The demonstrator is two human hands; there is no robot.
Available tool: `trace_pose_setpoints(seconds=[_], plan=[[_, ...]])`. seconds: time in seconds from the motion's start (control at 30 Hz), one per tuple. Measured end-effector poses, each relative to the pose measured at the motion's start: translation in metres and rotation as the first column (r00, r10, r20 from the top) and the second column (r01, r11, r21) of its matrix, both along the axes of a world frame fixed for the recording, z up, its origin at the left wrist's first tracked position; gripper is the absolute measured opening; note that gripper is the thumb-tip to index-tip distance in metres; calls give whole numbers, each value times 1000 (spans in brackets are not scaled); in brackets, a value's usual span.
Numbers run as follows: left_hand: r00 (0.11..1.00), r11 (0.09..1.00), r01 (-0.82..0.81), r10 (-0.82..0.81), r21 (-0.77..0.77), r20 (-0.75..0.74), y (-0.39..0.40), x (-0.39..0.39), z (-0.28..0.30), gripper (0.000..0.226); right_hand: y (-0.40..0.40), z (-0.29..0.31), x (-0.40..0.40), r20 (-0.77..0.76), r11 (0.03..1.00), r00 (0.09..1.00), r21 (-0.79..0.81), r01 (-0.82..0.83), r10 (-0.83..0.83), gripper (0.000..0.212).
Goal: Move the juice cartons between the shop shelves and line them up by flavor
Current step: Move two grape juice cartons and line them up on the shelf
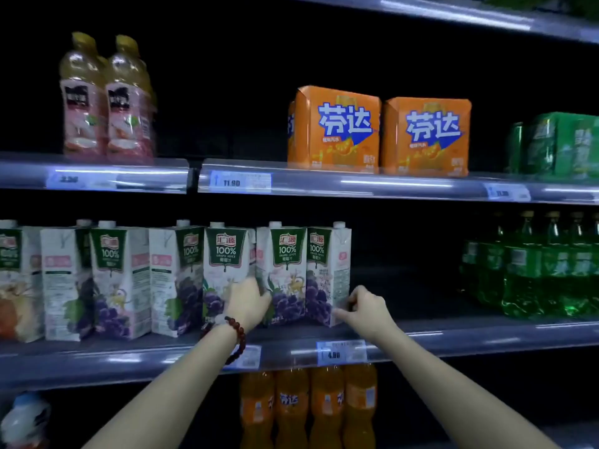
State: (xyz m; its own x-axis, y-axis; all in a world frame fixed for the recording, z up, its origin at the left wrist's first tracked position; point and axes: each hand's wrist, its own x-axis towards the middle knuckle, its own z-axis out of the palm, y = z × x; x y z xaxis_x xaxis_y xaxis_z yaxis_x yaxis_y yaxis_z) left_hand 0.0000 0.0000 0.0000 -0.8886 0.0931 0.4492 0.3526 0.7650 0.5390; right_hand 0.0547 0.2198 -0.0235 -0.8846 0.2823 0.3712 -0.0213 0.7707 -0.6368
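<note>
Carton (327,273): upright, long axis vertical, right end of grape row on middle shelf (486,335) | my right hand (363,307): nearer, fingers curled at its lower right edge; grip unclear | my left hand (249,301): fingers hidden between next two cartons, hold unclear | blur: labels soft

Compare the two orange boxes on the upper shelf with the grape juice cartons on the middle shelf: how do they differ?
The orange boxes are wide, squat and solid orange with big blue-and-white lettering; the grape juice cartons are tall, narrow and mostly white, with green labels and purple grapes. The cartons have white screw caps; the boxes show none. Both stand upright near their shelf's front edge.
</note>
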Motion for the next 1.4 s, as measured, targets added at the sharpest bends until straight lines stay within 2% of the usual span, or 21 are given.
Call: trace_pose_setpoints(seconds=[0.13, 0.2, 0.27, 0.37, 0.47, 0.63, 0.73, 0.83, 0.9, 1.0, 1.07, 1.13, 1.3, 1.4], plan=[[999, 991, 31, -35, 131, 36, 23, -4, -13, 27, -7, -2, -23, -11, 987, 1000, -158, 14, -16, 73], [999, 980, -31, 27, 197, 26, 32, -5, -17, 38, -15, -3, -33, -41, 978, 998, -208, 33, -43, 83], [995, 966, -101, 101, 239, 11, 33, -6, -16, 45, -21, -4, -40, -96, 964, 991, -258, 63, -90, 80], [994, 953, -104, 107, 284, 6, 31, -11, -15, 43, -18, -5, -49, -120, 960, 987, -270, 74, -110, 63], [996, 948, -90, 89, 306, 18, 29, -13, -15, 40, -4, -3, -49, -115, 960, 993, -281, 4, -38, 53], [989, 950, -139, 147, 279, -7, 41, -15, -13, 36, 39, 3, -35, -86, 950, 993, -295, -100, 78, 54], [991, 949, -134, 126, 284, 46, 55, -20, -13, 55, 59, 2, -34, -76, 936, 991, -327, -127, 108, 51], [978, 953, -131, 79, 274, 194, 65, -35, -12, 82, 68, 1, -38, -67, 922, 990, -362, -141, 125, 50], [963, 922, -86, -20, 378, 267, 65, -48, -11, 98, 74, 1, -40, -47, 906, 989, -397, -146, 139, 53], [940, 833, 8, -195, 553, 280, 62, -62, -15, 112, 74, -4, -44, -38, 859, 978, -472, -199, 206, 66], [939, 812, -9, -193, 583, 283, 61, -67, -18, 120, 66, -9, -48, -69, 808, 972, -544, -227, 227, 76], [945, 787, -11, -193, 616, 263, 60, -68, -20, 124, 56, -10, -51, -95, 796, 981, -574, -195, 172, 76], [959, 664, 52, -241, 746, 148, 61, -62, -24, 114, 47, -8, -45, -190, 794, 980, -584, -167, 66, 69], [955, 603, 144, -292, 785, 50, 60, -53, -23, 94, 44, -9, -36, -264, 809, 964, -558, -185, 37, 66]])
